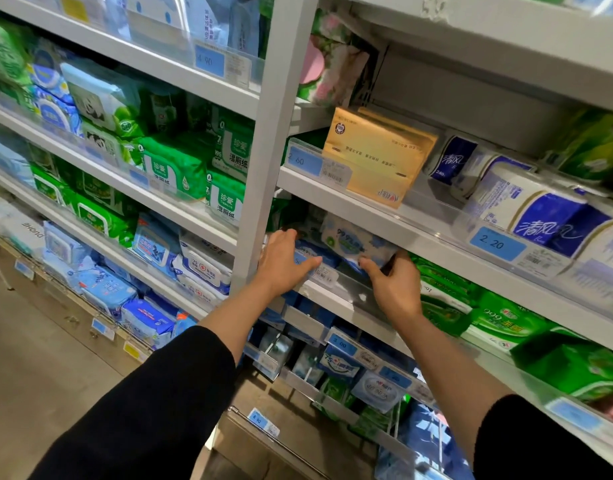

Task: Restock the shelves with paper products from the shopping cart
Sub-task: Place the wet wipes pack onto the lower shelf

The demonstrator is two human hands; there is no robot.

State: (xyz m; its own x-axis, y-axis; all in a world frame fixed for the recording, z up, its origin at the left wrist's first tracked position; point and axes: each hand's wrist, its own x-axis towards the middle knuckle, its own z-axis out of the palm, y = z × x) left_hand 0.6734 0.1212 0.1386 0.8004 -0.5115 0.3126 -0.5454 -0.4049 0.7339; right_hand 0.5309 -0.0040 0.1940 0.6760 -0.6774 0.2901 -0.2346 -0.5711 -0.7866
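Hands reach into the middle shelf (336, 297) just right of the white upright (267, 140). The right hand (395, 289) pinches the lower corner of a pale blue wipes pack (353, 239), thumb on the front and fingers curled behind it; the pack sits tilted at the shelf front, under the board above. The left hand (282, 263) lies with fingers straight and close together, laid against a darker blue pack (310, 252) beside the price strip (324, 273), thumb stretched toward the pale pack. Both forearms are bare below black sleeves (159, 403). On the shelf above stand a gold tissue box (374, 155) and blue-and-white toilet rolls (537, 209). Green packs (450, 296) fill the same shelf to the right of the hands. Whether the pale pack rests on the shelf I cannot tell
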